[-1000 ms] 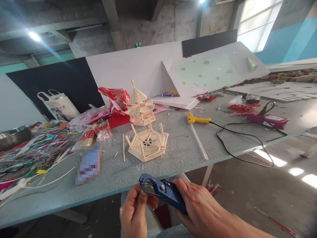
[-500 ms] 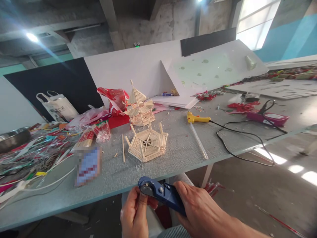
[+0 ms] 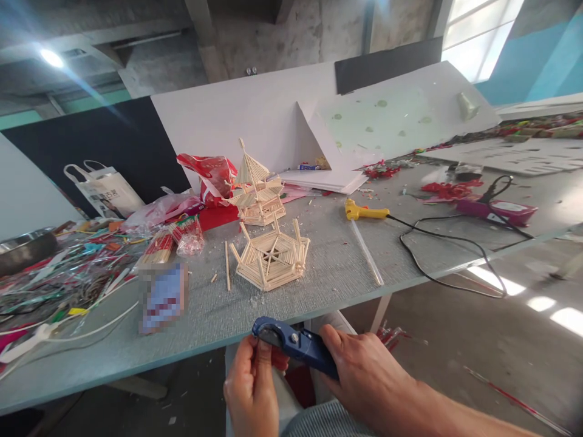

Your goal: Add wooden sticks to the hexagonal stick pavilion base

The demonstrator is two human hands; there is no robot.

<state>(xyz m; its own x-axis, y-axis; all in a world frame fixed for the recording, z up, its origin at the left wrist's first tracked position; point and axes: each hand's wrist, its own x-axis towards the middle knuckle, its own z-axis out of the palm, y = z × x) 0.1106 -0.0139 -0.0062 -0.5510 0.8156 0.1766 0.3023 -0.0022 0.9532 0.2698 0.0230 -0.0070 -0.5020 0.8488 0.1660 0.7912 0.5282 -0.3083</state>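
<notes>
Grey table (image 3: 346,267), blue cutter (image 3: 296,347) in-hand

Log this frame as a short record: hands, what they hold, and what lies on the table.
right hand: grips the handle of the blue cutter
left hand: fingers at the cutter's head, on the blade end
position: both hands below the table edge, near the lap
nearest on table: hexagonal stick frame, loose stick beside it
behind: stick pavilion, red bag
right side: yellow glue gun with black cord, glue stick
left side: stick packs, plastic scraps
</notes>
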